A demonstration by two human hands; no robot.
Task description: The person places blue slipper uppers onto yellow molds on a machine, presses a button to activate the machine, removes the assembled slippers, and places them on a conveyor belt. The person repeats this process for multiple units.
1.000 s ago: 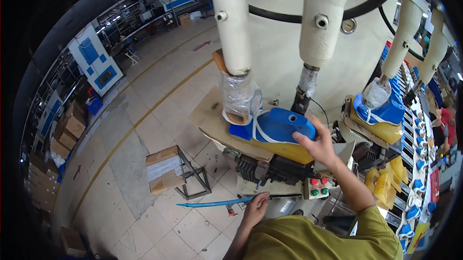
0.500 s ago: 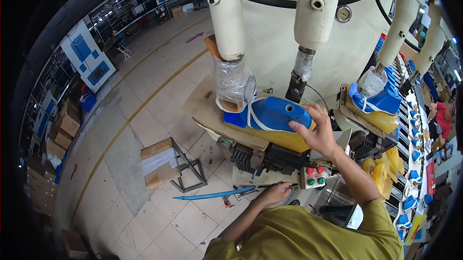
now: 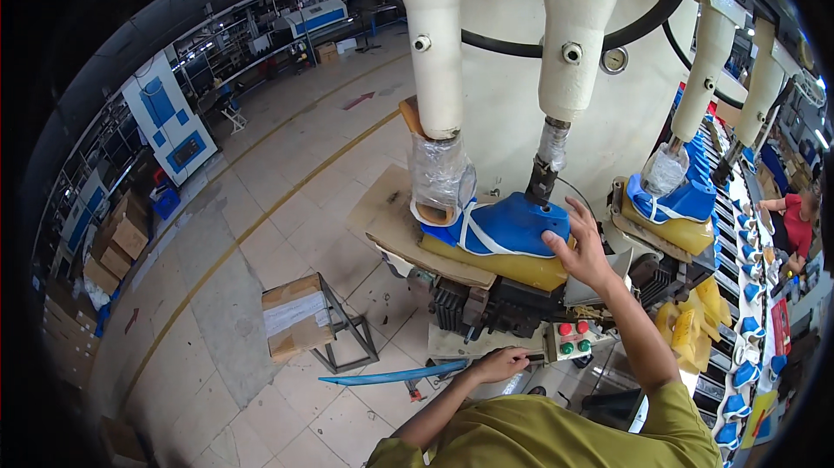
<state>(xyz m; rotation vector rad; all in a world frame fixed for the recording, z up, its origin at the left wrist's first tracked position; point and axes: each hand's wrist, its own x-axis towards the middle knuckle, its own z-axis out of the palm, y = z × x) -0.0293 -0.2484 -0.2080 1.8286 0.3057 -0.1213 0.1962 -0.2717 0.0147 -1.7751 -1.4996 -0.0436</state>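
A blue shoe last [image 3: 504, 223] with white upper straps lies on a yellow sole-shaped pad [image 3: 512, 266] on the press. My right hand [image 3: 589, 253] grips its heel end, thumb on the near side and fingers behind. Directly over the heel, the tip of a press rod [image 3: 545, 174] meets the last's top. At the toe, a plastic-wrapped press head [image 3: 439, 177] bears down on the last. Lower down, my left hand [image 3: 499, 365] is closed at a thin dark lever [image 3: 536, 357], beside a control box [image 3: 572, 339] with red and green buttons.
A second press with a blue last [image 3: 686, 199] stands to the right. Yellow pads [image 3: 695, 320] are piled below it, beside a conveyor [image 3: 725, 329] carrying blue-and-white shoes. On the left are a small metal stand [image 3: 347, 329] and a blue curved strip [image 3: 391, 375]. A co-worker [image 3: 795, 220] is far right.
The last's heel has shifted back beneath the rod, and my right hand has moved with it. My left hand stays at the lever. The whole view has shifted slightly.
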